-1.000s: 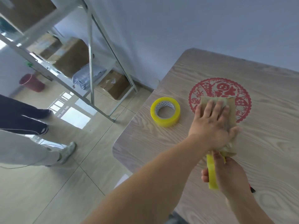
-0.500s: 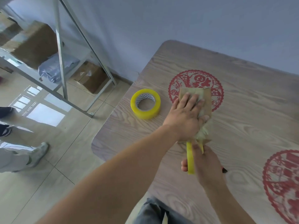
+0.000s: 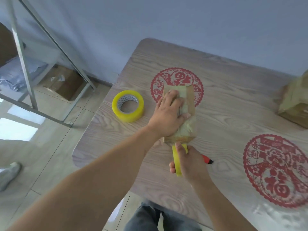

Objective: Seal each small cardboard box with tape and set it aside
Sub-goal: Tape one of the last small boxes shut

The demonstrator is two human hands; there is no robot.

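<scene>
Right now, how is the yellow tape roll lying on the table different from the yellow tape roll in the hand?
The tape roll on the table lies flat with its hole facing up; the held tape roll stands on edge, so only its thin rim shows. No hand touches the table roll, while the right hand grips the held one against the near end of the small box. The left hand presses that box down. Both rolls are yellow.

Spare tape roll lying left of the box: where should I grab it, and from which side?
From above: the spare tape roll lies flat on the table, core hole facing up. Pinch across its yellow wall, one finger in the hole, one outside, probably at its left edge, away from the left hand.
</scene>
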